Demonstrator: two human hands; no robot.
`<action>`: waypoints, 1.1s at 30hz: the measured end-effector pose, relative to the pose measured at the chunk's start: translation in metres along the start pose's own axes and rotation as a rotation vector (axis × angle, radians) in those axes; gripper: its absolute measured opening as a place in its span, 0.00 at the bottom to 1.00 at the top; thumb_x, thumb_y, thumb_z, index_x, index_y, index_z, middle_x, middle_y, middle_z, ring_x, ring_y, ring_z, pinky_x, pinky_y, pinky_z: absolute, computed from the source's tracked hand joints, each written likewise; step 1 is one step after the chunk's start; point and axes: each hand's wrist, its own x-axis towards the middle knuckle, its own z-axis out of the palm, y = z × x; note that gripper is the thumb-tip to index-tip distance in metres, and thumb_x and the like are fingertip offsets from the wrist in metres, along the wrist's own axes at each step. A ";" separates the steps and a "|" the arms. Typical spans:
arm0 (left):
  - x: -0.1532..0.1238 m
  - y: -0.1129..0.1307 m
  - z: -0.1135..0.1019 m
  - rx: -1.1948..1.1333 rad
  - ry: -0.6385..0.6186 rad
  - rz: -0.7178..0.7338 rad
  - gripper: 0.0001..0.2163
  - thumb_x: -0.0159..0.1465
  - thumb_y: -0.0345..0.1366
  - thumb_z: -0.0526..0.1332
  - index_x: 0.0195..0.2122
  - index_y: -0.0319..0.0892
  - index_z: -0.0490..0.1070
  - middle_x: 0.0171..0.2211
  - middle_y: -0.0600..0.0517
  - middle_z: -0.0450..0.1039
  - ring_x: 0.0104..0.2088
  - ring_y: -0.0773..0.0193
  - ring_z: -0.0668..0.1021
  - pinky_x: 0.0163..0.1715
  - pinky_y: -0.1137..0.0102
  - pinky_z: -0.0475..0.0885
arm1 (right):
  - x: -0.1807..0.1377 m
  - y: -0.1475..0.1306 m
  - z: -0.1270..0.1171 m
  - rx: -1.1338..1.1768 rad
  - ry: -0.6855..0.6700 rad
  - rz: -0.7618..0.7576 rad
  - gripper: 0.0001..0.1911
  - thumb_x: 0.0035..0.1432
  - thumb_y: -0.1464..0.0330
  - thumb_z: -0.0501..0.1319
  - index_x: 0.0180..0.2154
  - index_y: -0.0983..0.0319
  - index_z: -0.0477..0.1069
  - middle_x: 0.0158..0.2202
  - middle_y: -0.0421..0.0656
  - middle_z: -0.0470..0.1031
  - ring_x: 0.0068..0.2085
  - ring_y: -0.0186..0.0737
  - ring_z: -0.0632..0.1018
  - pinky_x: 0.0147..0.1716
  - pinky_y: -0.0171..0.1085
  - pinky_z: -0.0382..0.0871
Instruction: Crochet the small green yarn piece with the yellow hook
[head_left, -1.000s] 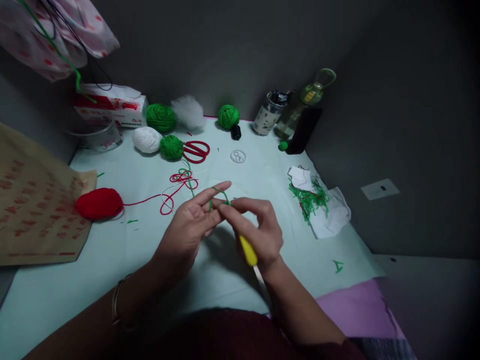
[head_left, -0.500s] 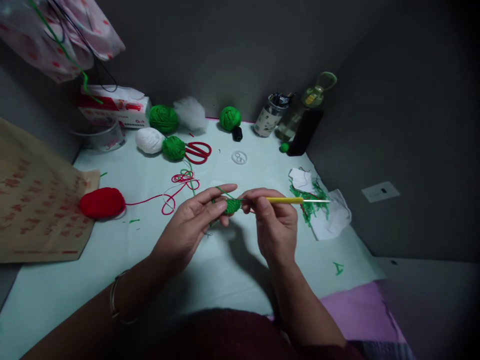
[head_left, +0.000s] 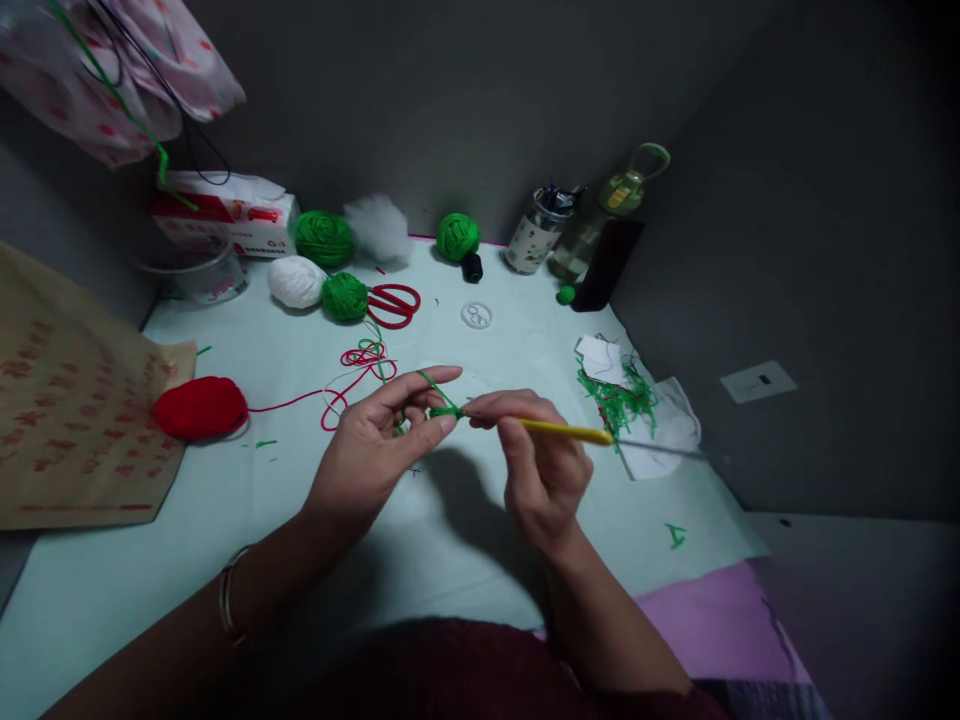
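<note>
Between thumb and fingers, my left hand pinches a small green crochet piece, mostly covered by the fingers. Green yarn passes over its raised index finger. My right hand is closed around a crochet hook with a yellow grip, held like a pen. The hook's left tip meets the green piece; its thin metal end points right and is blurred. Beyond my left hand lie a loose tangle of red yarn and red-handled scissors.
A red yarn ball rests by a brown paper bag at left. Green yarn balls, a white ball and a tissue box stand behind. At right are green yarn scraps, a pen holder and a bottle.
The hook has tilted, its right end dropping lower. My left fingers have curled in, and the green crochet piece has turned so that less of it shows.
</note>
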 end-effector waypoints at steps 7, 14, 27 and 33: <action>-0.003 0.000 0.006 -0.432 -0.191 -0.282 0.19 0.62 0.34 0.70 0.55 0.43 0.78 0.24 0.60 0.64 0.19 0.77 0.56 0.34 0.76 0.70 | -0.003 -0.003 0.000 -0.226 0.023 -0.188 0.13 0.66 0.74 0.59 0.48 0.55 0.77 0.41 0.45 0.80 0.43 0.43 0.80 0.40 0.45 0.77; 0.001 0.005 0.002 -0.350 -0.172 -0.214 0.18 0.61 0.33 0.70 0.53 0.46 0.79 0.28 0.59 0.70 0.19 0.77 0.56 0.31 0.75 0.70 | 0.007 0.008 0.003 0.357 0.093 0.213 0.09 0.67 0.64 0.59 0.38 0.57 0.78 0.34 0.42 0.79 0.34 0.39 0.77 0.32 0.40 0.74; 0.000 0.004 0.005 -0.485 -0.181 -0.320 0.14 0.60 0.31 0.69 0.48 0.40 0.82 0.20 0.62 0.59 0.19 0.76 0.51 0.37 0.73 0.70 | 0.000 0.002 0.002 0.084 0.101 0.019 0.12 0.67 0.72 0.59 0.45 0.54 0.79 0.38 0.43 0.79 0.36 0.38 0.79 0.34 0.41 0.76; -0.001 0.003 0.004 -0.245 -0.118 -0.130 0.12 0.60 0.34 0.71 0.46 0.43 0.80 0.35 0.51 0.78 0.34 0.66 0.75 0.39 0.70 0.69 | 0.009 0.005 0.006 0.620 0.181 0.453 0.08 0.64 0.63 0.63 0.36 0.58 0.80 0.30 0.40 0.77 0.28 0.32 0.75 0.28 0.34 0.71</action>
